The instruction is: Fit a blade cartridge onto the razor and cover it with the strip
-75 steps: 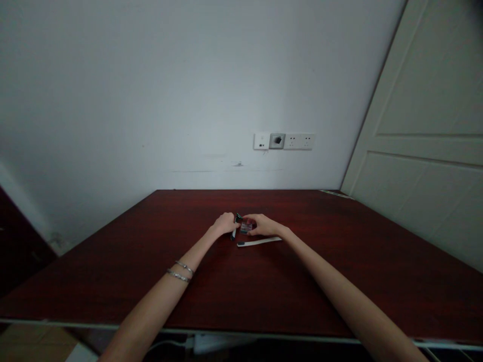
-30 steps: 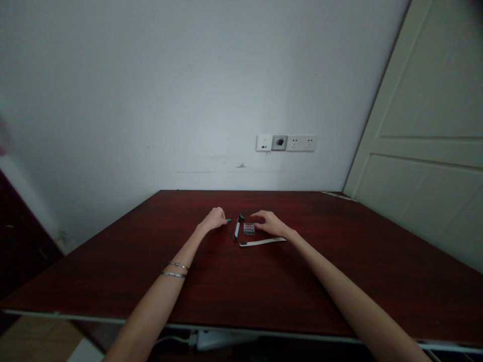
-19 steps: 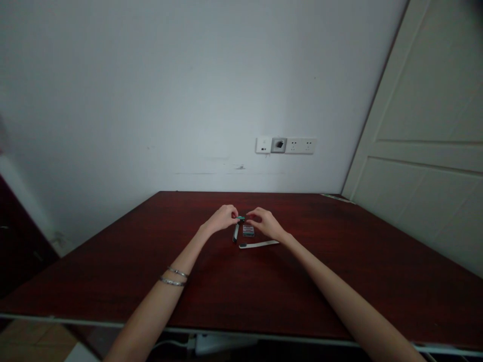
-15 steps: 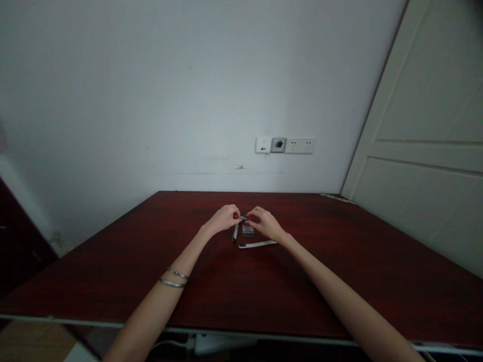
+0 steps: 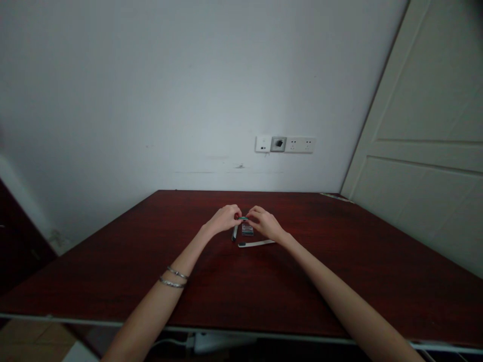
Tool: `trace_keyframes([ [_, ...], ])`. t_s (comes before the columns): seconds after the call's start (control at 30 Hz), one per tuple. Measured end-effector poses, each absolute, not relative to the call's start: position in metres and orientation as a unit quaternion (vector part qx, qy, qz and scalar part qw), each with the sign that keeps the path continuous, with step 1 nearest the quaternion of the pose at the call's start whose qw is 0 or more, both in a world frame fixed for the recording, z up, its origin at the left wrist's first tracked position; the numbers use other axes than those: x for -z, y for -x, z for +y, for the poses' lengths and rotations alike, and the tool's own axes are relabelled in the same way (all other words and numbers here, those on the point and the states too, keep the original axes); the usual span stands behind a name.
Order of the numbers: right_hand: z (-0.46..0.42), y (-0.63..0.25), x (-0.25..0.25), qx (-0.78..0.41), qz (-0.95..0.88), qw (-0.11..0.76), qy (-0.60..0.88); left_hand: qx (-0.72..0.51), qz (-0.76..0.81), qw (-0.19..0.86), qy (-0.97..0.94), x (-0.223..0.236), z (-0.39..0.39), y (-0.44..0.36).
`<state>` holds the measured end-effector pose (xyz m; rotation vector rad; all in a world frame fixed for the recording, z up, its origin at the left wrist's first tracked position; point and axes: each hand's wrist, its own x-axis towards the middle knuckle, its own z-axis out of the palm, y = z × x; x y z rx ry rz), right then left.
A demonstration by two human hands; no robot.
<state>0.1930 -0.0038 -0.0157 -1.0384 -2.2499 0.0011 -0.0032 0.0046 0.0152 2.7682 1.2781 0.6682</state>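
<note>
Over the middle of the table, a small thin green piece [image 5: 242, 218] spans the gap between my two hands; its kind is too small to make out. My left hand [image 5: 226, 217] is closed, with thumb and fingers pinching the left end. From the right, my right hand [image 5: 264, 222] pinches the other end. Just below lies a small clear flat case [image 5: 247, 230] with dark contents. A short white strip with a dark end [image 5: 235, 233] rests to its left, under my left fingertips. Nearer me is a longer white strip with a dark tip [image 5: 256, 244], partly hidden by my right wrist.
The dark red wooden table [image 5: 113, 271] reaches back to a white wall [image 5: 151, 90]. Wall sockets [image 5: 300, 145] sit above its far edge. A pale panelled door [image 5: 422, 151] stands at the right. Below the front edge is a white power strip [image 5: 222, 343] with a cable.
Both hands stay nearly where they were. The fingers of my right hand have closed slightly on the green piece, which shows a little more level; the strips and case have not moved.
</note>
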Motion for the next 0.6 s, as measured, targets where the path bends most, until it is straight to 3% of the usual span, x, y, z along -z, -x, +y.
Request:
trace_keyframes([
  [0.17, 0.008, -0.2, 0.021, -0.025, -0.842, 0.341, 0.418, -0.217, 0.422, -0.006, -0.88, -0.012, 0.006, 0.007],
  [0.6, 0.025, -0.213, 0.04, -0.073, -0.859, 0.273, 0.427, -0.163, 0.381, 0.037, -0.909, 0.027, 0.022, -0.002],
])
